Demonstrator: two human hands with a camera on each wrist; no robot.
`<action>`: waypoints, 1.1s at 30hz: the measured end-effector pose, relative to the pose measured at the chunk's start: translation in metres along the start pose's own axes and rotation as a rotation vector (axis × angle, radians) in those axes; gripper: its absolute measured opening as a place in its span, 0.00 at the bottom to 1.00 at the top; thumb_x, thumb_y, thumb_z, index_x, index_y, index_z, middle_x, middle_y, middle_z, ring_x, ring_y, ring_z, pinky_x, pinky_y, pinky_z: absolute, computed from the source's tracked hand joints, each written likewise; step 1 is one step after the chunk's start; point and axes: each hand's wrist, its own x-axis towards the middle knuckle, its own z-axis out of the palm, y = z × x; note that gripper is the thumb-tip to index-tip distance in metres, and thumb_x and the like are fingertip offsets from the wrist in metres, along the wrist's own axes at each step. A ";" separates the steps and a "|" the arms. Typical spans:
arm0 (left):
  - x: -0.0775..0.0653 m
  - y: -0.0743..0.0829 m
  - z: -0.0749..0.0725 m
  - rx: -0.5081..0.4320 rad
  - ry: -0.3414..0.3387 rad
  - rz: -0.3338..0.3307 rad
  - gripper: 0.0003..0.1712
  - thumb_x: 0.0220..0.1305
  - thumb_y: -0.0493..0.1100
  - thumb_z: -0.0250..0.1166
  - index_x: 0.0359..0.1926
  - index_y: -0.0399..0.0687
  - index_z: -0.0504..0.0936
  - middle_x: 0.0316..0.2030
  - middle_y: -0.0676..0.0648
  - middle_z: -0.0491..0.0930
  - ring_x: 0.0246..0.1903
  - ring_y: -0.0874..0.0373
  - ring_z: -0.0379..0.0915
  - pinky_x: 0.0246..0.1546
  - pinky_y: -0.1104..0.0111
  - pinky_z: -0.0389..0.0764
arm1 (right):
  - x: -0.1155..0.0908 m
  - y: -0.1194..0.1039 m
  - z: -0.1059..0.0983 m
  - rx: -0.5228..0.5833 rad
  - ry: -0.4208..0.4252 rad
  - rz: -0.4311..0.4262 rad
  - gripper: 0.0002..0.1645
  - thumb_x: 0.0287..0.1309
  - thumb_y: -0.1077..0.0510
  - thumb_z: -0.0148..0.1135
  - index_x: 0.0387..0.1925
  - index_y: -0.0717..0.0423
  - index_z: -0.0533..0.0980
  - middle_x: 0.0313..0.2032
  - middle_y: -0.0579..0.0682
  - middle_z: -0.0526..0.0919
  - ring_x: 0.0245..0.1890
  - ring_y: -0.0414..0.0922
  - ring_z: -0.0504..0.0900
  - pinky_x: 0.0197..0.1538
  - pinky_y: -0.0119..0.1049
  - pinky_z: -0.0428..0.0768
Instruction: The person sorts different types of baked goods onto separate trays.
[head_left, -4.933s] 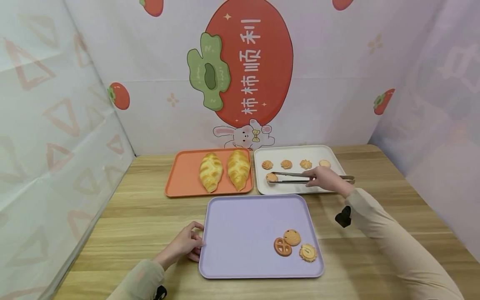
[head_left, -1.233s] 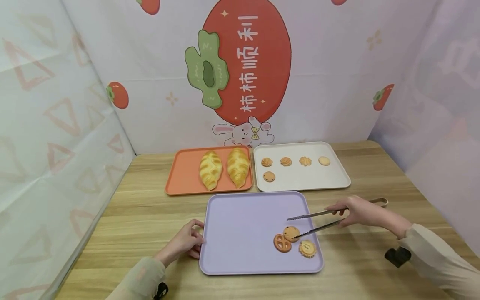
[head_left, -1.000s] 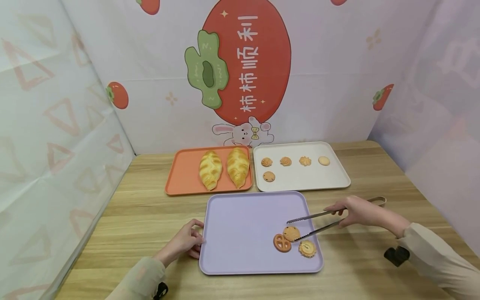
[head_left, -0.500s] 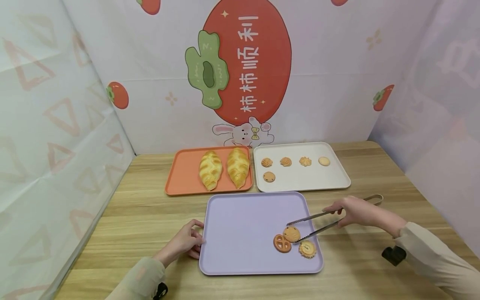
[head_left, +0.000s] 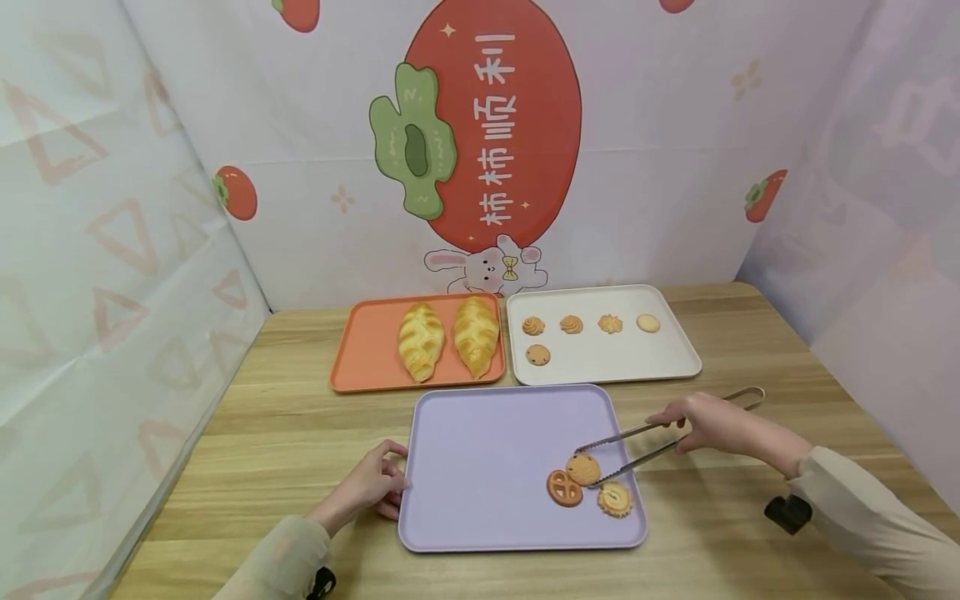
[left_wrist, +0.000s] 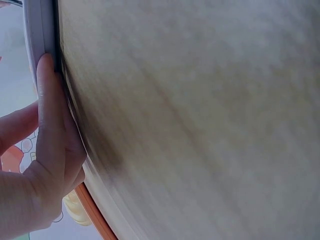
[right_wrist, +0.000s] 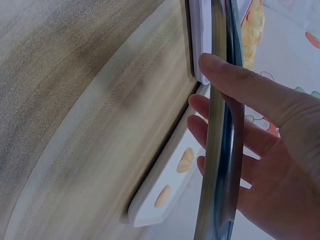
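Note:
My right hand (head_left: 716, 423) grips a pair of metal tongs (head_left: 648, 456), thumb on one arm and fingers on the other, as the right wrist view also shows. The tong tips straddle a round cookie with dark dots (head_left: 582, 469) on the purple tray (head_left: 480, 467). One tip is at the cookie's upper edge, the other at its lower right. Touching that cookie is a pretzel-shaped cookie (head_left: 564, 488); a scalloped cookie (head_left: 615, 499) lies to the right. My left hand (head_left: 369, 481) rests against the tray's left rim, its fingers fairly straight in the left wrist view.
Behind, a white tray (head_left: 615, 358) carries several small cookies, a dotted round one (head_left: 537, 355) at its front left. Beside it stands an orange tray (head_left: 367, 350) with two braided loaves (head_left: 422, 342). A printed cloth (head_left: 300, 233) hangs behind the wooden table (head_left: 300, 400).
The tongs have left the dotted cookie on the white tray and come to the purple tray. Over the last second their tips drew closer together around the cookie there. The left hand stays put.

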 end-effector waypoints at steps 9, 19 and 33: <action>0.000 0.000 -0.001 0.003 -0.006 0.003 0.24 0.49 0.25 0.54 0.49 0.31 0.57 0.23 0.45 0.70 0.16 0.57 0.69 0.16 0.59 0.79 | 0.002 0.001 0.002 -0.006 0.015 -0.032 0.24 0.34 0.64 0.69 0.41 0.65 0.77 0.29 0.48 0.79 0.27 0.41 0.74 0.25 0.28 0.73; 0.000 0.001 0.000 -0.003 0.002 -0.014 0.24 0.49 0.24 0.54 0.49 0.31 0.58 0.24 0.44 0.70 0.15 0.56 0.70 0.16 0.60 0.79 | -0.001 0.003 0.005 -0.007 0.031 -0.043 0.24 0.36 0.65 0.68 0.41 0.65 0.77 0.29 0.49 0.78 0.29 0.43 0.75 0.26 0.30 0.74; 0.000 0.001 0.000 0.006 -0.001 -0.016 0.24 0.50 0.25 0.54 0.49 0.31 0.58 0.24 0.44 0.70 0.15 0.56 0.70 0.15 0.60 0.79 | -0.003 0.007 0.006 0.042 0.059 -0.046 0.23 0.38 0.64 0.67 0.42 0.65 0.76 0.33 0.51 0.79 0.30 0.43 0.75 0.27 0.31 0.75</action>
